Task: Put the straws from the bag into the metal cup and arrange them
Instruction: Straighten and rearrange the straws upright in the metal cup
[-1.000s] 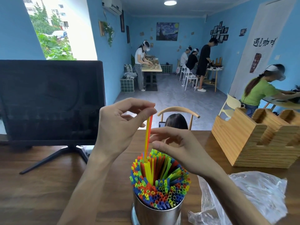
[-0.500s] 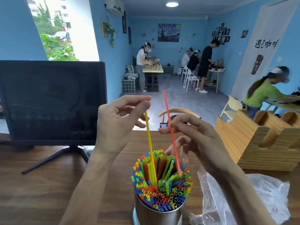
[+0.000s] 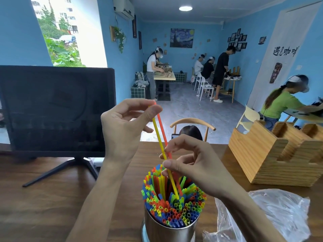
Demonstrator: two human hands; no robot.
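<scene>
A metal cup (image 3: 167, 229) stands at the near edge of the wooden table, packed with several coloured straws (image 3: 174, 205). A yellow straw (image 3: 158, 131) and a red straw (image 3: 161, 125) rise side by side out of the bundle. My left hand (image 3: 125, 126) pinches their top ends between thumb and fingers. My right hand (image 3: 190, 161) pinches the same two straws lower down, just above the bundle. The clear plastic bag (image 3: 272, 217) lies crumpled to the right of the cup, and I cannot tell whether anything is left inside.
A dark monitor (image 3: 56, 110) on a stand fills the left back of the table (image 3: 43, 198). A wooden organiser box (image 3: 272, 159) sits at the right back. A chair and a person's head show just beyond the table edge. Other people work further back.
The red straw, held apart in my right hand half a second ago, now lies against the yellow one in my left hand's pinch. My right hand has slid down to just above the bundle.
</scene>
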